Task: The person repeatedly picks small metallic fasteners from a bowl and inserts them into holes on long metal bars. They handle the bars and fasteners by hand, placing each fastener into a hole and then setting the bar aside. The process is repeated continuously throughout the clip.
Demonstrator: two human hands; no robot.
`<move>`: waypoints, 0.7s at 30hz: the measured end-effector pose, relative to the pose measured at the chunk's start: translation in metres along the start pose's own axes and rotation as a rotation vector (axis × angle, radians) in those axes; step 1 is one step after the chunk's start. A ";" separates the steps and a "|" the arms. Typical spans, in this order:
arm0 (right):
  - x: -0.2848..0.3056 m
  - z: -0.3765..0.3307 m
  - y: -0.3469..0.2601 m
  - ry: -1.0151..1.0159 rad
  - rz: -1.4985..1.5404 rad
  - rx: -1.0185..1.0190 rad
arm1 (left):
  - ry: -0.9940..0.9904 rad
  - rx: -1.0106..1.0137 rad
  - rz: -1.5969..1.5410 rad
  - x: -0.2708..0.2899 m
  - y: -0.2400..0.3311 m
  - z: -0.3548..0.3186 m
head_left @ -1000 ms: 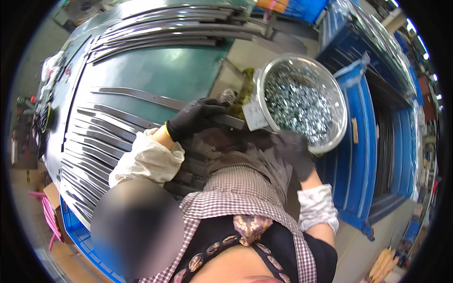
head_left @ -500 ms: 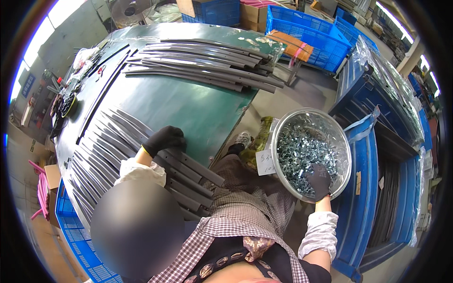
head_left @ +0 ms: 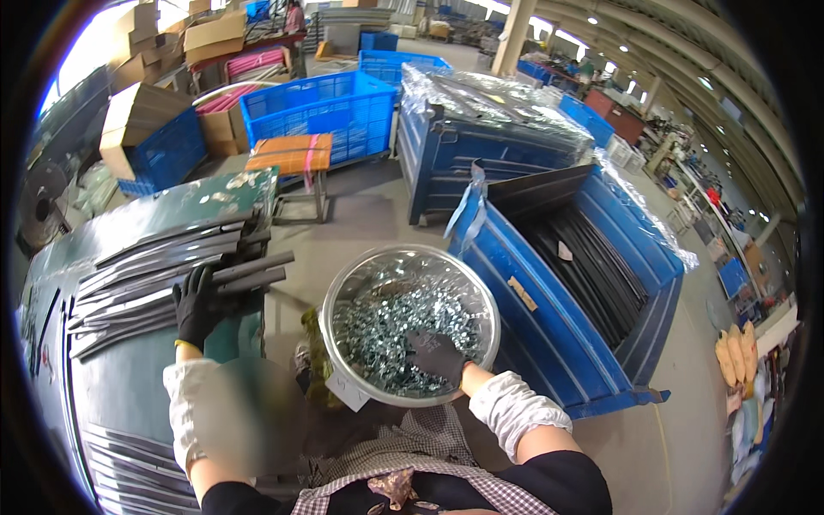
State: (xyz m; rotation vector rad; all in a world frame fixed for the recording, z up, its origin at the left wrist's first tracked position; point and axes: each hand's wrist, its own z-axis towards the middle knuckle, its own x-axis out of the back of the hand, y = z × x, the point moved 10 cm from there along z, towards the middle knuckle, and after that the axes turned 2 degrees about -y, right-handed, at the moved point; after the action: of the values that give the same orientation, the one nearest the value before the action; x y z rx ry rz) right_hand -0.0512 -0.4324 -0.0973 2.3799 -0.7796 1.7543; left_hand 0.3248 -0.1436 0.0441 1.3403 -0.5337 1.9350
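Observation:
My left hand (head_left: 197, 307), in a black glove, reaches to the far group of long dark-grey strips (head_left: 163, 279) on the green table (head_left: 129, 371). Its fingers look spread, resting at or against the strips' near side. In a black glove too, my right hand (head_left: 436, 356) is inside a round metal bowl (head_left: 489, 330). Small shiny metal pieces (head_left: 378, 322) heap in the bowl, and my right fingertips are buried among them. Whether they grip any piece is hidden. A second group of grey strips (head_left: 137, 468) lies on the table's near part.
To the right of the bowl stands a blue metal bin (head_left: 549, 343) holding long dark strips (head_left: 592, 266). Behind it is another blue bin (head_left: 489, 142) topped with clear plastic. An orange-topped stool (head_left: 290, 154) and a blue crate (head_left: 322, 120) stand beyond the table.
The view has swung to the right and up. My left hand has moved from the near strips to the far group. My right hand stays in the bowl among the metal pieces.

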 end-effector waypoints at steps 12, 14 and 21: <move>0.009 0.012 -0.003 0.239 0.052 0.098 | 0.033 -0.009 0.062 0.007 0.004 -0.104; 0.005 0.016 -0.002 0.249 0.036 0.117 | -0.002 -0.020 0.044 0.002 0.010 -0.115; 0.013 0.007 -0.005 0.369 0.223 0.145 | 0.096 -0.140 -0.155 0.062 0.089 -0.149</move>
State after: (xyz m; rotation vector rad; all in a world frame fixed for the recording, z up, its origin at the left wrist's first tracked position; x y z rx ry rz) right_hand -0.0405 -0.4348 -0.0865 2.0121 -0.9145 2.3206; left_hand 0.1509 -0.0813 0.0511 1.1604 -0.4940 1.7918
